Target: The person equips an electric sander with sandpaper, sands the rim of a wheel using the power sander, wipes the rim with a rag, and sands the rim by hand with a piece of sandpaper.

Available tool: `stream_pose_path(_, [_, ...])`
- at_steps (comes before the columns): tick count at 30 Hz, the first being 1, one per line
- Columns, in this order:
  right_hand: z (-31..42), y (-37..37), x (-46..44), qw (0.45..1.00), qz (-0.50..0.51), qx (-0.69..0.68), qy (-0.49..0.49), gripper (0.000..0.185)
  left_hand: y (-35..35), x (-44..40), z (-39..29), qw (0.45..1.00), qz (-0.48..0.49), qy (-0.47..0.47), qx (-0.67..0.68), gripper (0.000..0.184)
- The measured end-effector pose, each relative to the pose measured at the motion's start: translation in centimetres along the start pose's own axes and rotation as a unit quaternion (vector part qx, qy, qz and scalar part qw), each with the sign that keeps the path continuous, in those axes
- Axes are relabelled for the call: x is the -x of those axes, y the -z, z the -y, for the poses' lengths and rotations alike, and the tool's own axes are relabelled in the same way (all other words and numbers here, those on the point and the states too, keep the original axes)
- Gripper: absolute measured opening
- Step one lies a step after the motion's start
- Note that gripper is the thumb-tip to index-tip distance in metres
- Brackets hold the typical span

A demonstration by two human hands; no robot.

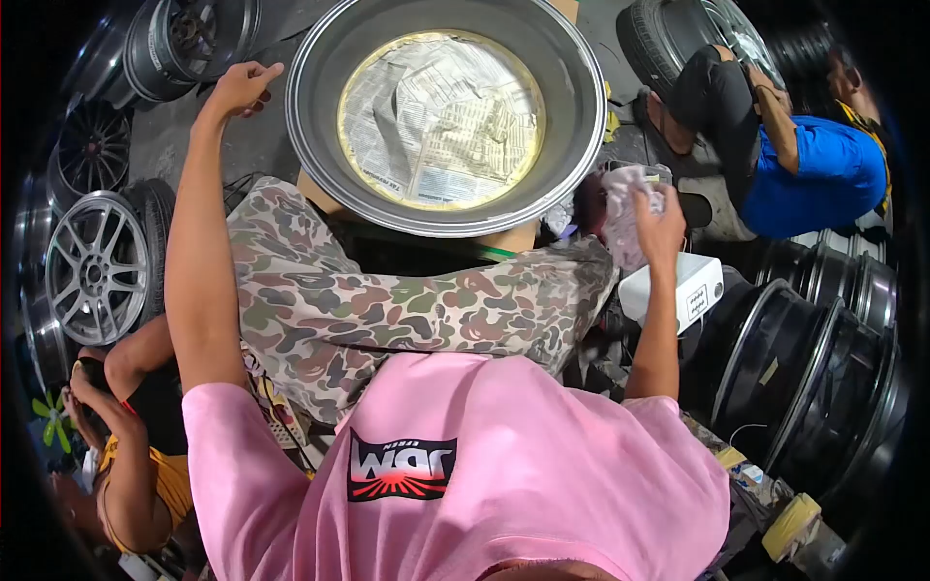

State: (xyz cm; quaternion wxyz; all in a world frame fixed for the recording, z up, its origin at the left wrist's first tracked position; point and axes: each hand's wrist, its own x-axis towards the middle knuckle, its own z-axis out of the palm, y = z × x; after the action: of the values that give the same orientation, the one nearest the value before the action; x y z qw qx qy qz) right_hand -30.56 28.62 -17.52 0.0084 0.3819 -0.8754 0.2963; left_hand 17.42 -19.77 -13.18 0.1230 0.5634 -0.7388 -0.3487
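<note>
A large wheel rim (572, 145) lies face up in front of my knees, its centre covered by newspaper (465, 121) edged with yellow masking tape. My left hand (244, 90) is just left of the rim's edge, its fingers curled and one pointing toward the lip; nothing shows in it. At the right, my right hand (661, 225) grips a crumpled pale pink rag (625, 218). The rag hangs beside my right knee, apart from the rim. A white box-shaped container (668, 290) with a printed label sits just below that hand.
Several dark wheel barrels (775, 363) stand at the right. A silver spoked wheel (97, 266) and other wheels stack up at the left. A person in a blue shirt (823, 174) sits at upper right by a tyre (664, 48); another in yellow (145, 484) sits at lower left.
</note>
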Motion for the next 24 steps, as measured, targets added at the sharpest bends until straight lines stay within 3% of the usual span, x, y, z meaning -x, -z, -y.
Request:
stream_pose_path(3, [0.1, -1.9, 2.2, 0.995, 0.081, 0.025, -0.050, 0.040, -0.9, 0.3, -0.3, 1.000, 0.010, 0.011, 0.019, 0.052])
stream_pose_path(6, [-0.6, -3.8, 3.9, 0.995, 0.097, -0.033, 0.017, 0.036, -1.5, 0.2, -0.3, 1.000, 0.003, -0.007, 0.030, 0.055])
stream_pose_path(11, [0.3, -3.0, 2.4, 0.993, 0.027, -0.113, 0.029, 0.032, -1.2, -1.6, 0.0, 0.999, -0.026, -0.032, -0.001, 0.054])
stream_pose_path(12, [1.4, -1.9, 1.5, 0.989, 0.020, -0.143, 0.038, 0.032, -0.7, -1.5, -0.7, 0.996, -0.054, -0.030, -0.063, 0.053])
stream_pose_path(15, [5.2, 1.4, -0.5, 0.989, 0.013, -0.115, 0.097, 0.033, 0.1, -2.0, -1.7, 0.922, -0.230, -0.222, -0.217, 0.049])
stream_pose_path(16, [6.0, 1.8, -0.5, 0.989, 0.015, -0.085, 0.120, 0.033, -0.2, -0.8, -4.0, 0.934, -0.211, -0.184, -0.222, 0.039])
stream_pose_path(18, [6.3, 0.7, -0.6, 0.990, 0.040, -0.060, 0.123, 0.033, -4.8, 4.4, -12.0, 0.938, -0.223, -0.244, -0.101, 0.033])
stream_pose_path(19, [5.9, 0.1, -0.6, 0.990, 0.048, -0.047, 0.123, 0.034, -7.4, 4.1, -12.9, 0.926, -0.149, -0.341, -0.059, 0.036])
stream_pose_path(20, [4.6, -1.3, -0.4, 0.989, 0.039, -0.036, 0.138, 0.035, -10.5, 4.8, -13.6, 0.911, 0.023, -0.410, -0.032, 0.028])
stream_pose_path(22, [4.0, -2.1, 1.7, 0.995, 0.056, -0.006, 0.087, 0.036, -16.0, 11.5, -17.6, 0.896, 0.182, -0.405, 0.024, 0.024])
stream_pose_path(24, [3.0, -2.9, 4.5, 0.994, 0.075, 0.058, 0.046, 0.038, -19.5, 16.2, -19.4, 0.864, 0.237, -0.443, -0.032, 0.026])
